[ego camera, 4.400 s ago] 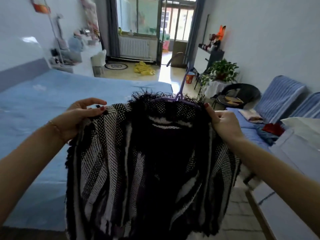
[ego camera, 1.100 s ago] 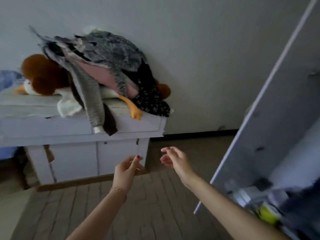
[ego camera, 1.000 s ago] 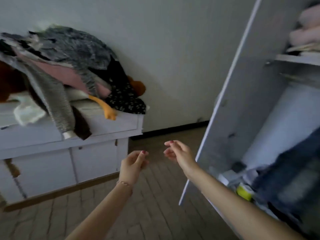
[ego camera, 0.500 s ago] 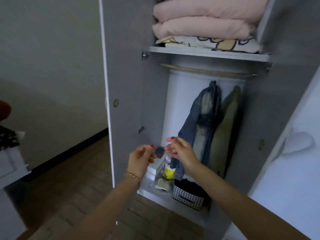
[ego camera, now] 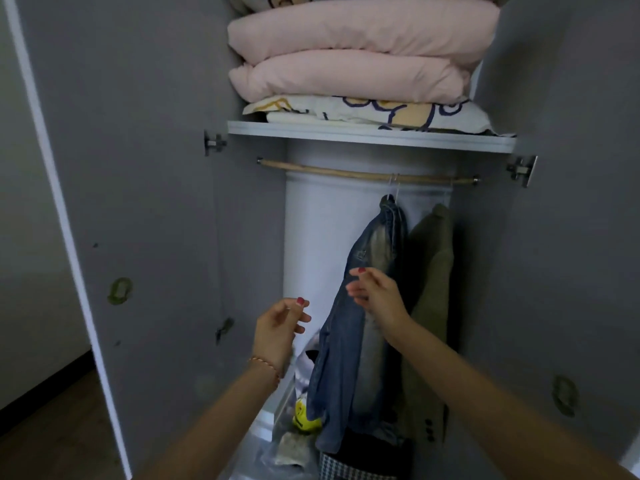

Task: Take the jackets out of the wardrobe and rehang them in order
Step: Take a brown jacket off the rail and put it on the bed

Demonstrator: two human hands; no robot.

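— Two jackets hang on the wardrobe rail [ego camera: 346,172], both toward its right end: a denim jacket [ego camera: 356,327] and, just right of it, an olive jacket [ego camera: 433,271].

— Where are the hands?

— Both are raised in front of the open wardrobe and hold nothing. The left hand [ego camera: 277,329] hovers left of the denim jacket with loosely curled fingers, apart from the cloth. The right hand [ego camera: 377,294] is in front of the denim, fingers relaxed; I cannot tell whether it touches the fabric.

— So which step is this?

— Reaching in for the next jacket, I would judge, most likely the denim one since it is nearer.

— How should it be done well?

— Go for the hanger hook [ego camera: 393,192] at the rail, not the sleeve. Lift the hook up and clear of the rail before drawing it out, with the other hand steadying the body of the jacket so it stays on its hanger. Keep it from dragging the olive jacket along or catching the bags on the wardrobe floor [ego camera: 287,455].
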